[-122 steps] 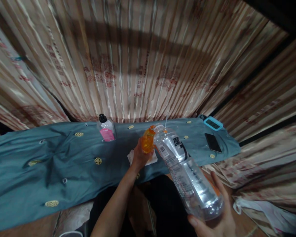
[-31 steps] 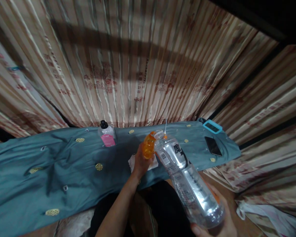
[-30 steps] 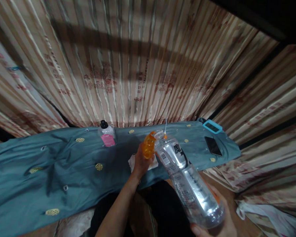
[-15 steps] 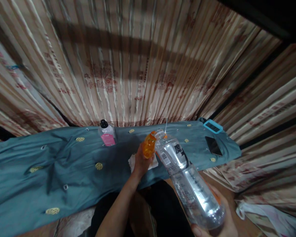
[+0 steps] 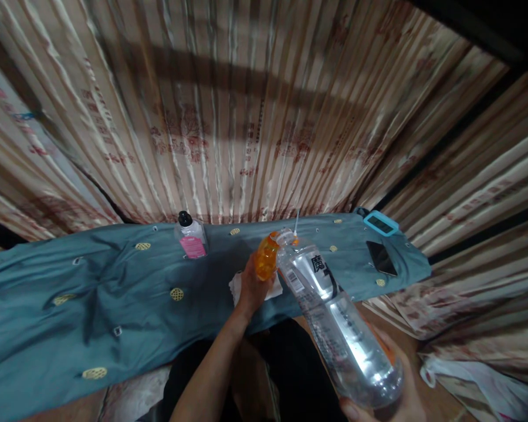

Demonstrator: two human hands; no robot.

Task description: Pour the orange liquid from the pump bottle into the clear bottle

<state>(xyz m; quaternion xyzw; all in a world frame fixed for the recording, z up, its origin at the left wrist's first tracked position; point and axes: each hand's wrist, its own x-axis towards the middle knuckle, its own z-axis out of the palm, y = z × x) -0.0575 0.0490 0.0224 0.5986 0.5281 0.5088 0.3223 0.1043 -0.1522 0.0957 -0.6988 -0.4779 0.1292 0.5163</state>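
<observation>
My left hand point(image 5: 251, 286) is closed around a small translucent orange bottle point(image 5: 266, 258). A large clear plastic bottle point(image 5: 330, 316) with a silver and black label lies tilted in my right hand point(image 5: 398, 381), which grips it near its base. The large bottle's mouth meets the top of the orange bottle; whether liquid passes between them I cannot make out. Just beyond the mouth stands a thin white tube with an orange base point(image 5: 296, 231), partly hidden. Beneath my left hand lies a white cloth point(image 5: 270, 292), mostly covered.
A clear bottle with a pink label and black cap point(image 5: 192, 239) stands left on the teal cloth point(image 5: 127, 293). To the right lie a dark phone point(image 5: 381, 258) and a blue-framed device point(image 5: 381, 223). Patterned curtains point(image 5: 229, 117) hang behind and right. A white bag point(image 5: 475, 375) sits lower right.
Almost nothing differs. Both hands keep their hold, and the bottles stay mouth to mouth at nearly the same tilt. The view has shifted very slightly.
</observation>
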